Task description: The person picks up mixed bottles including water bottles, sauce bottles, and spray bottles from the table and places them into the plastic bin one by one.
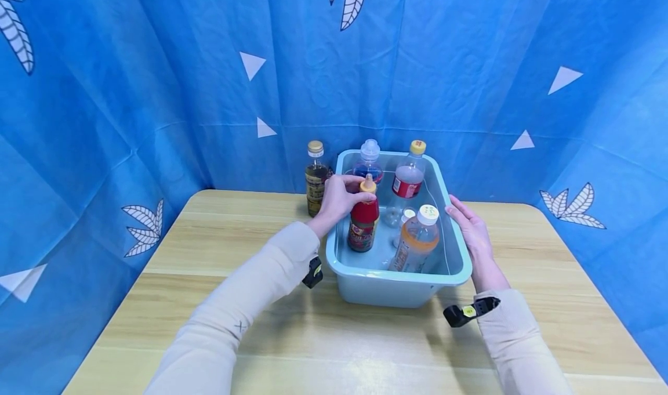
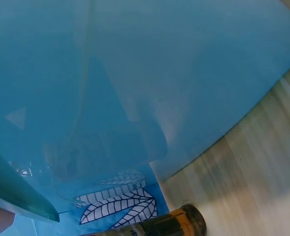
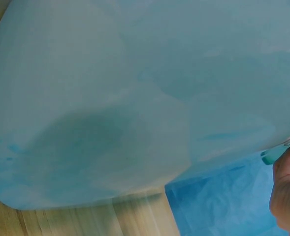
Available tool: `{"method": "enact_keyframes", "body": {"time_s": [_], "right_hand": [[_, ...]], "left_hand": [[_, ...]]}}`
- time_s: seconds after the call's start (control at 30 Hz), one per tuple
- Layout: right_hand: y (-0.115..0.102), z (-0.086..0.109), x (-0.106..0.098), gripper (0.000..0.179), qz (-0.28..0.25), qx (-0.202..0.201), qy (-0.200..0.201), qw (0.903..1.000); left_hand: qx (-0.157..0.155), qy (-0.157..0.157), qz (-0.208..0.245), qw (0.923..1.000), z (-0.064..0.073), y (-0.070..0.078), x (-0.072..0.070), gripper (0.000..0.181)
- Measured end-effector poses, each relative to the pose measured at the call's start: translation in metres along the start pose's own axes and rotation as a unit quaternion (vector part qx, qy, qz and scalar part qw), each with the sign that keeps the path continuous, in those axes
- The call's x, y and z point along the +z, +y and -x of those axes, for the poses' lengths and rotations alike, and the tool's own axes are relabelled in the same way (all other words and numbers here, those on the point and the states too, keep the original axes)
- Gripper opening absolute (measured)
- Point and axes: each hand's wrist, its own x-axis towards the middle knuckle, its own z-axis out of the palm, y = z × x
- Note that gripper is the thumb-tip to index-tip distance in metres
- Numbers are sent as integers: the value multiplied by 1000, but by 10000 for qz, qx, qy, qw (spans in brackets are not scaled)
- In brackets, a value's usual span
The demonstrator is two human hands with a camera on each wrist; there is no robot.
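My left hand reaches over the left rim of a light-blue plastic basin. Its thumb and fingers pinch the yellow cap of a red-labelled sauce bottle, which stands upright inside the basin's left part. At the opposite side, my right hand holds the basin's right rim, its thumb at the edge and the fingers along the outer wall. The left wrist view shows mostly the basin's outer wall; the sauce bottle is hidden there. In the right wrist view, part of the right hand appears by the rim.
Also in the basin are a clear bottle with an orange band, a yellow-capped bottle, a blue-labelled bottle and a small white-capped bottle. A dark glass bottle stands outside on the wooden table, before a blue curtain.
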Motion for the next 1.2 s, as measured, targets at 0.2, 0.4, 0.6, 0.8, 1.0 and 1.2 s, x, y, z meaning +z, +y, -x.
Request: {"method": "enact_keyframes", "body": {"time_s": [0.2,0.4,0.6,0.8,1.0,1.2], "right_hand": [[-7,9,5,59,39,108,47,9999],[-3,3,2,59,-1,41,-10,10000],[3,-6,-4,58,32,-75,-15,10000],[2,-6,-3,57,66,-62,34,10000],[-4,1,0,58,42,52,19,10000],[-6,5,1,58,74,65,-10,10000]], "left_hand": [[41,-9,1,10000,0,-1,1,40],[10,41,63,10000,0,0,1,41],[-16,37,226,9997,-1,-1,1,42],[-85,106,687,9975,0,-2,1,43],[17,398,1112,9930,4,-2,-2,39],[155,732,1122,9909,6,-1,-8,32]]}}
